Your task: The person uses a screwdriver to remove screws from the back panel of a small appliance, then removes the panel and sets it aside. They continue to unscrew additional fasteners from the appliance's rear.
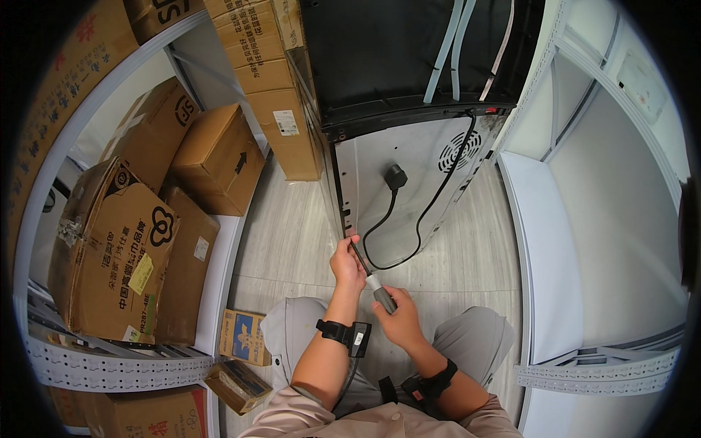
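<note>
My right hand [400, 317] is closed around the grey handle of a screwdriver [384, 295]. Its dark shaft slants up and left towards the lower left edge of a pale metal back panel [378, 219] on a tall black appliance [416, 55]. Beside the shaft and tip is my left hand [348, 265], its fingertips at the panel's edge; whether they grip the shaft is unclear. The tip itself is hidden among those fingers. A black power cord [419, 224] loops down the panel, and its plug [395, 177] rests against the panel's middle.
On the left, a metal rack [120, 364] carries several cardboard boxes [120, 257]. A tall carton [285, 131] stands beside the appliance. Two small boxes, one closed [243, 336] and one opened [238, 386], lie by my left knee. White shelving [547, 257] borders the right side.
</note>
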The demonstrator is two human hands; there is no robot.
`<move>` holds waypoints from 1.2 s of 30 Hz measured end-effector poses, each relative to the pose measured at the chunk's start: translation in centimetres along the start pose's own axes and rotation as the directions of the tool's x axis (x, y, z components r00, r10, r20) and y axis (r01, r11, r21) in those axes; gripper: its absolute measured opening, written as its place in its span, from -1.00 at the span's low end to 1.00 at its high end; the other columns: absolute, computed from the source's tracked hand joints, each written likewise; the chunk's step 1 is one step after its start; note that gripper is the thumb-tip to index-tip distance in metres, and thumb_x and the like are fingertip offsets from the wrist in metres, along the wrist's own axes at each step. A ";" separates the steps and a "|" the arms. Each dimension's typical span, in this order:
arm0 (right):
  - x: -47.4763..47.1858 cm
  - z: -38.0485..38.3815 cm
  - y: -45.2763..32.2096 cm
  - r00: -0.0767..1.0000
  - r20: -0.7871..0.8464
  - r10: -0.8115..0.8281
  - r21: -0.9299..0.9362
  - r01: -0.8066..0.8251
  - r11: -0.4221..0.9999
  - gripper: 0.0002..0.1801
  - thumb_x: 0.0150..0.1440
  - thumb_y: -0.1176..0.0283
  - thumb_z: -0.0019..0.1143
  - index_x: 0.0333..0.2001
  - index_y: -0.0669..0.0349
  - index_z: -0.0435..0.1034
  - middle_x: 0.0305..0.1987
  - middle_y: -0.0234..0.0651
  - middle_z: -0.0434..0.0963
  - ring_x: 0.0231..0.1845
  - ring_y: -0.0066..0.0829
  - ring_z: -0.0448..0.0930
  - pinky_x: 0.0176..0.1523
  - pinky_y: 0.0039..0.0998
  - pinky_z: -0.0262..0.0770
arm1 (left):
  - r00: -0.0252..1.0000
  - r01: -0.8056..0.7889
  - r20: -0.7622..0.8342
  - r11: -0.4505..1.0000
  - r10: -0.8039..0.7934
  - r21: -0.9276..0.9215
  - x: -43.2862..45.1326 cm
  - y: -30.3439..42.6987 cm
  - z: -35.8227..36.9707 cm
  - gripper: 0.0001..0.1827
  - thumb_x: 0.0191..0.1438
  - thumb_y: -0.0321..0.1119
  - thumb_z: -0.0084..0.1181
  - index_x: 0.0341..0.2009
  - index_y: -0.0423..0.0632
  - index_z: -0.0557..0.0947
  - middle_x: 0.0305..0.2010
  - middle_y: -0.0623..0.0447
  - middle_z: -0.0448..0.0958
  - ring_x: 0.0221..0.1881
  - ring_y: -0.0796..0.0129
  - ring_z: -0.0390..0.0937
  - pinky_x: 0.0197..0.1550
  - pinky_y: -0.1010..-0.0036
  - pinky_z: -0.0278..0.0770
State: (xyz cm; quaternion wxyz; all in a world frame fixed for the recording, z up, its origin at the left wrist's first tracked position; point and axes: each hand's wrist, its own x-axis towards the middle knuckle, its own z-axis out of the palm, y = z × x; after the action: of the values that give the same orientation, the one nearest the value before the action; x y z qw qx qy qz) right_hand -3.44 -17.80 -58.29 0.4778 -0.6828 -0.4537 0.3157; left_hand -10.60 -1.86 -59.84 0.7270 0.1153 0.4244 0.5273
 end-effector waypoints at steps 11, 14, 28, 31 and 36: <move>0.0 0.5 0.2 0.999 0.028 0.037 0.202 -0.042 0.978 -0.54 0.07 0.41 0.24 0.05 0.33 0.38 -0.14 -0.13 0.56 -0.26 -0.36 0.57 -0.15 -0.43 0.48 | 0.997 -0.038 -0.070 0.998 0.042 0.056 0.1 0.0 -0.1 -0.81 0.11 -0.27 0.12 -0.42 -0.11 0.63 -0.77 0.29 0.18 -0.83 0.58 0.03 -0.77 0.55 -0.04; 0.0 0.3 0.4 0.974 0.107 0.197 0.435 -0.224 0.872 -0.57 0.09 0.46 0.20 0.06 0.31 0.39 -0.12 -0.21 0.55 -0.28 -0.49 0.56 -0.18 -0.49 0.48 | 0.998 -0.032 -0.058 0.999 0.033 0.022 0.3 0.0 -0.3 -0.81 0.12 -0.27 0.09 -0.40 -0.11 0.62 -0.76 0.29 0.18 -0.81 0.59 0.05 -0.76 0.57 -0.04; 0.3 0.2 -0.3 0.908 0.319 0.270 0.532 -0.407 0.743 -0.54 0.09 0.62 0.12 0.10 0.40 0.32 -0.15 -0.29 0.57 -0.40 -0.60 0.55 -0.41 -0.55 0.51 | 1.000 -0.022 -0.011 1.000 0.022 0.020 0.1 -0.4 -0.3 -0.73 0.18 -0.19 -0.07 -0.42 -0.07 0.56 -0.75 0.27 0.14 -0.77 0.50 0.04 -0.71 0.50 0.09; 0.0 -0.2 -0.8 0.926 0.277 0.256 0.432 -0.358 0.828 -0.56 0.10 0.62 0.11 0.10 0.39 0.32 -0.18 -0.32 0.57 -0.47 -0.64 0.52 -0.49 -0.59 0.42 | 1.000 -0.011 0.004 0.999 0.012 -0.033 0.2 -0.6 -0.5 -0.75 0.18 -0.21 -0.10 -0.43 -0.07 0.53 -0.75 0.26 0.10 -0.76 0.49 0.05 -0.71 0.49 0.08; -0.6 -0.5 -0.6 0.920 0.309 0.242 0.424 -0.361 0.831 -0.57 0.10 0.61 0.11 0.08 0.37 0.32 -0.23 -0.35 0.57 -0.51 -0.68 0.46 -0.59 -0.63 0.27 | 0.999 0.011 0.039 0.996 -0.008 -0.088 0.4 -1.1 -0.9 -0.74 0.17 -0.23 -0.17 -0.42 -0.08 0.50 -0.72 0.24 0.11 -0.75 0.49 0.05 -0.72 0.49 0.02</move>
State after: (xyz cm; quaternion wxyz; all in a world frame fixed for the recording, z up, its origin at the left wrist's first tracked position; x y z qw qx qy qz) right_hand -3.41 -18.44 -57.57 0.5145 -0.5647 -0.3035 0.5695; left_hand -10.51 -2.18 -61.25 0.7419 0.0911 0.3871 0.5399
